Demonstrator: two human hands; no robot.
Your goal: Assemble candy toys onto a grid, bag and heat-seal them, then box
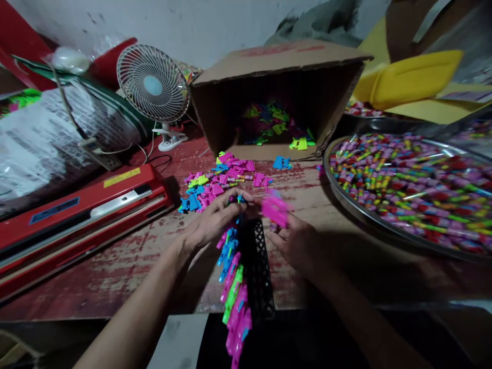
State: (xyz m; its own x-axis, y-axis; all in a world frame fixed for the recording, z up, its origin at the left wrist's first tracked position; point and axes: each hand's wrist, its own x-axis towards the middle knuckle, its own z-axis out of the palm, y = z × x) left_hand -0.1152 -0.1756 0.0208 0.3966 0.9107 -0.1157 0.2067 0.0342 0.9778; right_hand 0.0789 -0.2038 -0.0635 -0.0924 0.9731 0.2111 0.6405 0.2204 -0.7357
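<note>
Plastic clips, pink, blue and green, line a black mesh rack. Left hand fingers press the row's top; right hand fingers pinch a blurred pink clip.

left hand on black rack, right hand holding pink piece

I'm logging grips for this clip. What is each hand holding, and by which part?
Right hand pinches a blurred pink plastic piece by its lower edge. Left hand rests on the row of pieces' far end.
</note>
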